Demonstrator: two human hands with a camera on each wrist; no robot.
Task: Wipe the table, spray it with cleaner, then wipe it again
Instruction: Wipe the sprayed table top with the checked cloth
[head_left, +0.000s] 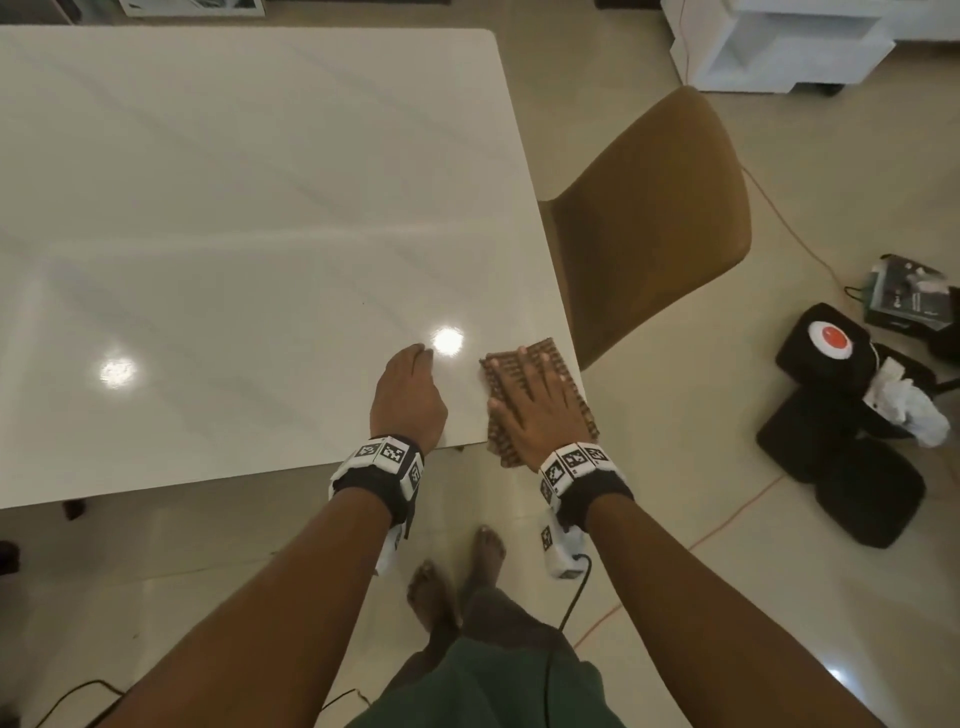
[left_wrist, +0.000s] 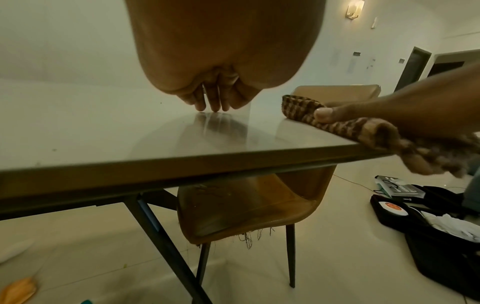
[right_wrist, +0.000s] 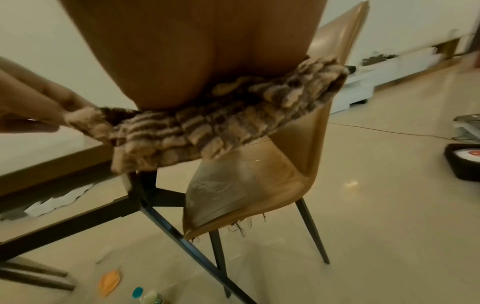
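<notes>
Pressing flat on a brown checked woven cloth (head_left: 540, 395), the right hand (head_left: 535, 410) is seen from the head view with fingers spread and straight, at the near right corner of the glossy white surface (head_left: 234, 208). Part of the cloth is draped past the edge beneath the wrist. Just beside it, the left hand (head_left: 408, 395) is rested on the surface by loosely bent fingertips, nothing being held. A tan moulded chair (head_left: 654, 223) is placed beyond the right hand, off the surface's side.

From the left wrist view, the left fingertips (left_wrist: 214, 105) are shown touching the surface, and the thumb of the right hand (left_wrist: 384, 115) is laid on the cloth (left_wrist: 301, 109).

From the right wrist view, the cloth (right_wrist: 207, 123) is seen bunched under the palm (right_wrist: 187, 51) and overhanging the corner, with the chair (right_wrist: 291, 160) behind it. A spray bottle cannot be made out with certainty.
</notes>
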